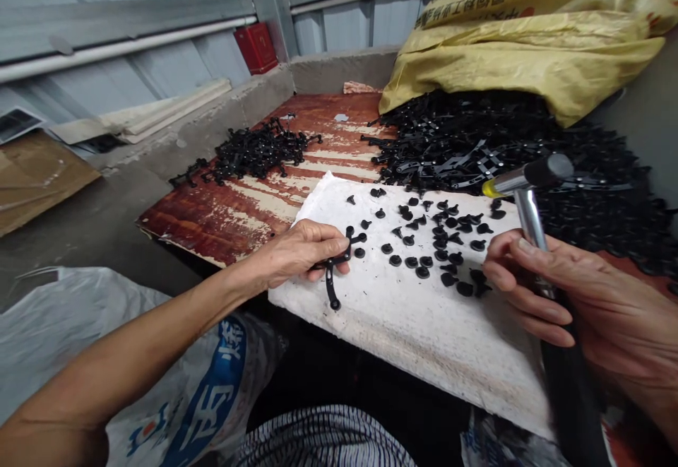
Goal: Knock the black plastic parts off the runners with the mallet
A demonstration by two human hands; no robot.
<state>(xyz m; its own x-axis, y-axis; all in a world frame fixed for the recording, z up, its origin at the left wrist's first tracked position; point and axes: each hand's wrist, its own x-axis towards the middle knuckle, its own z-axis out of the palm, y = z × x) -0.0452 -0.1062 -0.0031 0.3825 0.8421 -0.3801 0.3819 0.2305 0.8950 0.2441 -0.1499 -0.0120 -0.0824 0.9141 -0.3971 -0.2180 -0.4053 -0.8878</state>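
Head camera angles down and forward, near left hand (299, 253) and right hand (551, 287)

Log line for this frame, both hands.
left hand: holds black molded runner | right hand: grips steel-shafted hammer | white pad: loose small black pieces

Pale corrugated metal wall panels (174, 1) on a steel post (270, 1) rise behind a low concrete ledge (212, 110). 1 red box (256, 47) sits by a white pipe (121, 49), and flattened cardboard (37, 181) lies on the grey concrete floor (106, 241).
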